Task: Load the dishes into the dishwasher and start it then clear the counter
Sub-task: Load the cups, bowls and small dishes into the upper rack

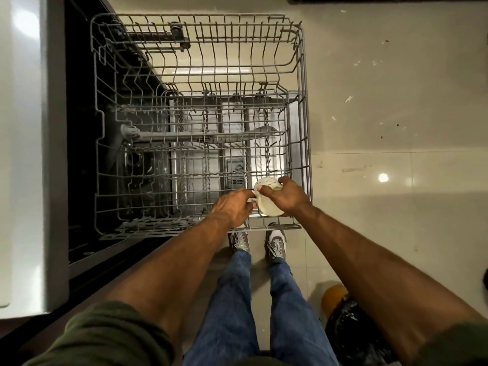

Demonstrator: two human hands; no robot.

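1. A person looks straight down at a dishwasher with its racks pulled out over a pale tiled floor.
2. The upper rack, grey wire, fills the middle of the view; through it shows the lower rack, the spray arm and the open door with its detergent compartment.
3. No dishes show in either rack apart from the one in hand.
4. A white mug is held at the near right corner of the upper rack, tilted on its side, its dotted base toward the far side and its mouth toward the person.
5. The right hand grips the mug from the right, fingers curled over its body and thumb clamped on its far end.
6. The left hand is at the mug's left side, fingers bent together at the handle; whether they hook through it I cannot tell.
7. Whether the mug touches the rack wires is unclear.
8. Both forearms reach in from the near edge, with dark green sleeves pushed up.
9. Below the rack's near rim stand the person's jeans and grey shoes.
10. A stainless panel runs down the left edge.
11. At the near right lie a black bag and, just beside it, an orange object.
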